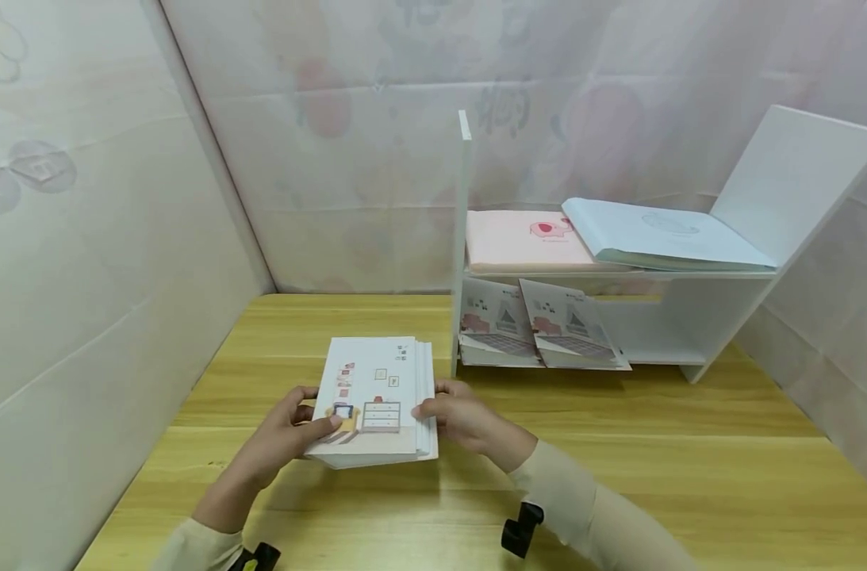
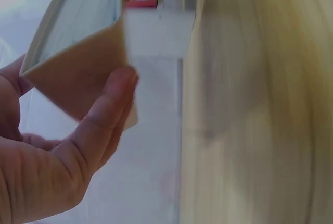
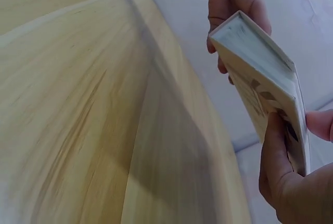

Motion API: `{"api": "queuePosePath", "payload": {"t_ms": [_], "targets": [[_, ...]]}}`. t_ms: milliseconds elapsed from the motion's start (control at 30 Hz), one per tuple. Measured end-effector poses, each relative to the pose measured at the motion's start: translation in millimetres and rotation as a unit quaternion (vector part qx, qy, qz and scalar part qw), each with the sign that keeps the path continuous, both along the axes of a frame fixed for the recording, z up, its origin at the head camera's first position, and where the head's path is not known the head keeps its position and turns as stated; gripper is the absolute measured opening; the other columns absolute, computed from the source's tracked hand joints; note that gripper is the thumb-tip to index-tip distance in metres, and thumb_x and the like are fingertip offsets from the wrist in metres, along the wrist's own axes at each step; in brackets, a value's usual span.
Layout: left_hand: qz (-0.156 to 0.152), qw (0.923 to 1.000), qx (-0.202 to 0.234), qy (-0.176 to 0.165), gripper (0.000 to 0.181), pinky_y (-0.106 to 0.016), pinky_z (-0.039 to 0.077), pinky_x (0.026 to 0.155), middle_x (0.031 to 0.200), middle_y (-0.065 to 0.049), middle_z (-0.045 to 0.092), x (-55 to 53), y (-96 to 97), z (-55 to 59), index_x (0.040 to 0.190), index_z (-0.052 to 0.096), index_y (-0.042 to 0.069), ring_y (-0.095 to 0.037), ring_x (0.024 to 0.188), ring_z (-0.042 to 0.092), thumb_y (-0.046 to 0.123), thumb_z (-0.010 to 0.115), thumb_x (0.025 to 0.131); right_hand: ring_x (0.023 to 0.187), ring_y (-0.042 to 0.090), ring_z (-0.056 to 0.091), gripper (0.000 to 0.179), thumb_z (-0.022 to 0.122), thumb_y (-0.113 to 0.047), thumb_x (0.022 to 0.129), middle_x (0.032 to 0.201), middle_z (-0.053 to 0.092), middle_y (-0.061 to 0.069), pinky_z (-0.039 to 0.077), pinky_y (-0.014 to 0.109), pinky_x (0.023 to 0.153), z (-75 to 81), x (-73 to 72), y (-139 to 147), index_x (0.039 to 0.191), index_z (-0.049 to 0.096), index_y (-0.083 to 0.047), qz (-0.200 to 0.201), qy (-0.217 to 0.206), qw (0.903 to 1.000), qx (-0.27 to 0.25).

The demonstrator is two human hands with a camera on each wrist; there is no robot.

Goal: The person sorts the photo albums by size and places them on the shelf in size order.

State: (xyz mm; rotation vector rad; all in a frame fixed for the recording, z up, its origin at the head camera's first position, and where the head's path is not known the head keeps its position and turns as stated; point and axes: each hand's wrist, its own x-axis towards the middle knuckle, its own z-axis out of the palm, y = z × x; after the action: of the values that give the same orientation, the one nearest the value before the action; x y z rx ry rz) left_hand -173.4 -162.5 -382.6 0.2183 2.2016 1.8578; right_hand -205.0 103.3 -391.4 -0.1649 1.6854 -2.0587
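Note:
A thick white album point(image 1: 367, 400), its cover drawn with an armchair and a drawer chest, is held between both hands above the wooden table. My left hand point(image 1: 279, 434) grips its left edge, thumb on the cover and fingers beneath. At the opposite edge, my right hand point(image 1: 472, 420) pinches it, thumb on top. The left wrist view shows the page edges of the album point(image 2: 86, 15) and the left fingers under its brown-looking face. In the right wrist view the album point(image 3: 255, 73) appears tilted, with fingers on both its sides.
Right of the hands stands a white shelf point(image 1: 462, 182) with a slanted right panel. On its upper board lie a pink album point(image 1: 504, 238) and a light blue album point(image 1: 669, 230) overlapping it. Two illustrated albums point(image 1: 569, 317) lean in the lower compartment. Printed cloth hangs behind the table point(image 1: 619, 460).

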Motion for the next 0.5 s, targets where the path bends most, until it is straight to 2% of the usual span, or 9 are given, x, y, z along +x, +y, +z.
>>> {"api": "queuePosePath", "payload": {"t_ms": [200,367,500], "targets": [[0.017,0.9979,0.062,-0.007,0.056,-0.036,0.053,0.067,0.108,-0.022,0.052,10.6,21.7,-1.7,0.135,0.035,0.000,-0.026,0.085,0.058,0.010,0.063,0.087,0.083,0.025,0.061,0.047,0.058,0.005,0.080,0.105,0.056,0.019,0.051,0.038,0.070,2.1,9.8,20,0.120,0.034,0.007,-0.020,-0.006,0.9997,0.013],[-0.011,0.9930,0.115,-0.023,0.060,-0.040,0.051,0.074,0.116,-0.024,0.042,18.7,35.1,-1.0,0.138,0.028,0.003,-0.027,0.091,0.056,0.005,0.059,0.087,0.084,0.024,0.061,0.051,0.057,0.002,0.081,0.104,0.056,0.018,0.052,0.038,0.071,6.5,16.1,37,0.124,0.030,0.008,-0.023,-0.004,0.9996,0.019],[-0.035,0.9886,0.144,-0.025,0.058,-0.040,0.052,0.074,0.115,-0.025,0.038,24.7,40.4,1.4,0.137,0.025,0.001,-0.027,0.092,0.055,0.000,0.054,0.086,0.083,0.024,0.062,0.053,0.056,0.000,0.082,0.103,0.057,0.017,0.052,0.036,0.070,7.5,19.9,46,0.126,0.028,0.009,-0.018,-0.001,0.9998,0.013]]}}
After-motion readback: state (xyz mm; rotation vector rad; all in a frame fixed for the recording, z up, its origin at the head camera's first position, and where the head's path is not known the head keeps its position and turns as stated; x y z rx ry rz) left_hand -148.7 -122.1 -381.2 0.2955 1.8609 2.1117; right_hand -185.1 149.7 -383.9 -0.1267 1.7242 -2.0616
